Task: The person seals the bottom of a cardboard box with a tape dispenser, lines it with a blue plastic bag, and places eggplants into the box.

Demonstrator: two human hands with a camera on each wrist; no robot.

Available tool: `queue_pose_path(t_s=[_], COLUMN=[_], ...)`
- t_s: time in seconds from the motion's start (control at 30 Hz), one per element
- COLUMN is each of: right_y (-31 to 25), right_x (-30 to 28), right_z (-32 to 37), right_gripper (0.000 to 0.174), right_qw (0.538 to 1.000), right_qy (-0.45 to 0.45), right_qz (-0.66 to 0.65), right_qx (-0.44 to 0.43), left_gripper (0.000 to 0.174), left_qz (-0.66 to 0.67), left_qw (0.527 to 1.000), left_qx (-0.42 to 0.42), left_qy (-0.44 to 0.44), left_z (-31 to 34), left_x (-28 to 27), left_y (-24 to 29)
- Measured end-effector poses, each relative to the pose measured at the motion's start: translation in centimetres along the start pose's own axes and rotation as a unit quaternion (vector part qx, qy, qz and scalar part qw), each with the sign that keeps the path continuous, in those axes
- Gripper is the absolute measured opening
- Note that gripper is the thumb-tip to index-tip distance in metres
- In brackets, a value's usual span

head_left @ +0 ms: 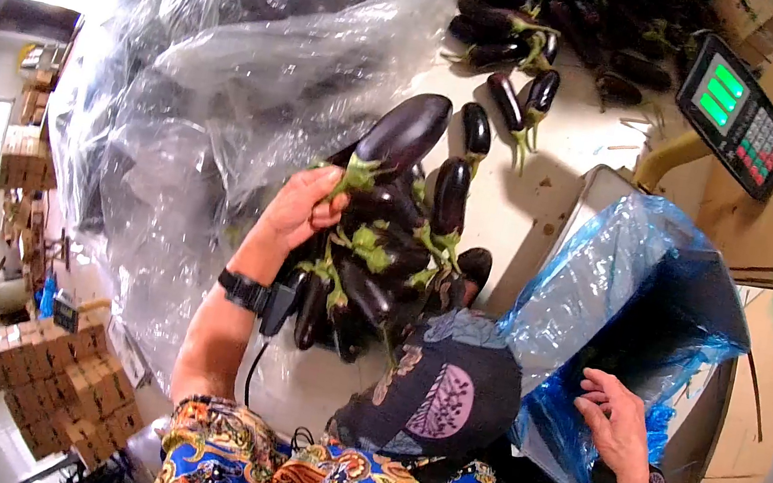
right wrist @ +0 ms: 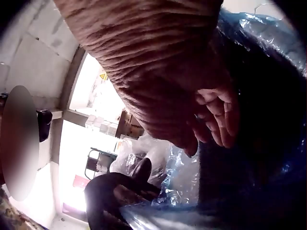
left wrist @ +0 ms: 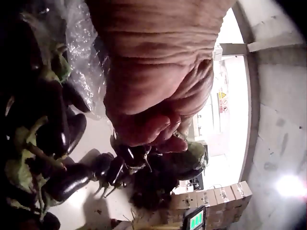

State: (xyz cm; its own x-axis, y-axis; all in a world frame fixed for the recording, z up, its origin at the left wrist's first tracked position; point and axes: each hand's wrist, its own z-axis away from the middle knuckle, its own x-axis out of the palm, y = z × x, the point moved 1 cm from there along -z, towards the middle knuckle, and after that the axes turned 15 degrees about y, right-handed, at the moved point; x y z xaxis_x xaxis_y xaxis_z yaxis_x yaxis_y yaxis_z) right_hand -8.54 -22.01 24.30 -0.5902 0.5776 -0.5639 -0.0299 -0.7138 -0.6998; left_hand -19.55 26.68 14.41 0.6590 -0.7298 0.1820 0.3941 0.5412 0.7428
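The left hand (head_left: 306, 209) grips a large dark eggplant (head_left: 405, 133) by its green stem end, holding it over a heap of eggplants (head_left: 370, 284). In the left wrist view the curled fingers of the left hand (left wrist: 148, 108) close on the green cap (left wrist: 195, 152). The right hand (head_left: 616, 420) hovers at the mouth of a box lined with a blue plastic bag (head_left: 594, 274), its fingers loosely bent and holding nothing. In the right wrist view the right hand (right wrist: 192, 105) is beside the dark inside of the blue bag (right wrist: 268, 33).
Clear plastic (head_left: 218, 93) covers more eggplants at the left. A scale display (head_left: 738, 117) stands at the back right, near loose eggplants (head_left: 505, 101). Cardboard (head_left: 762, 392) lies right of the lined box. Stacked cartons (head_left: 47, 375) are at the far left.
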Motion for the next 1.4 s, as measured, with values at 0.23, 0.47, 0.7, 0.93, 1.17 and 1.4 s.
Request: queue_pose_path(t_s=[0.23,0.47,0.7,0.93,1.17,1.4], right_y=[4.1,3.3,3.2,2.7,4.1,-0.2], right_x=[0.0,0.9,2.1,1.7,0.2,-2.3], right_z=[2.2,1.5,0.9,2.2,3.1,-0.1], right_gripper=[0.039,0.038,0.036,0.038,0.038,0.041], right_qw=[0.999,0.998,0.998,0.999,0.997,0.992], right_qy=[-0.008,-0.022,-0.036,-0.015,-0.02,-0.005], right_qz=[0.026,0.054,0.06,0.038,0.019,-0.112], right_qx=[0.031,0.038,0.003,0.023,0.066,0.061], left_gripper=[0.024,0.025,0.04,0.058,0.066,0.076], left_qz=[-0.032,-0.447,-0.622,-0.769,-0.282,-0.188], left_qw=[0.985,0.795,0.584,0.567,0.951,0.96], left_qx=[0.112,0.302,0.52,0.283,0.007,0.06], left_qy=[0.125,0.276,0.045,-0.091,-0.129,-0.198], left_z=[-0.3,4.6,6.0,-2.3,0.0,4.7], left_x=[-8.4,-8.4,1.8,2.6,0.6,9.0], left_y=[-3.9,-9.6,-12.8,-13.0,-6.8,2.6])
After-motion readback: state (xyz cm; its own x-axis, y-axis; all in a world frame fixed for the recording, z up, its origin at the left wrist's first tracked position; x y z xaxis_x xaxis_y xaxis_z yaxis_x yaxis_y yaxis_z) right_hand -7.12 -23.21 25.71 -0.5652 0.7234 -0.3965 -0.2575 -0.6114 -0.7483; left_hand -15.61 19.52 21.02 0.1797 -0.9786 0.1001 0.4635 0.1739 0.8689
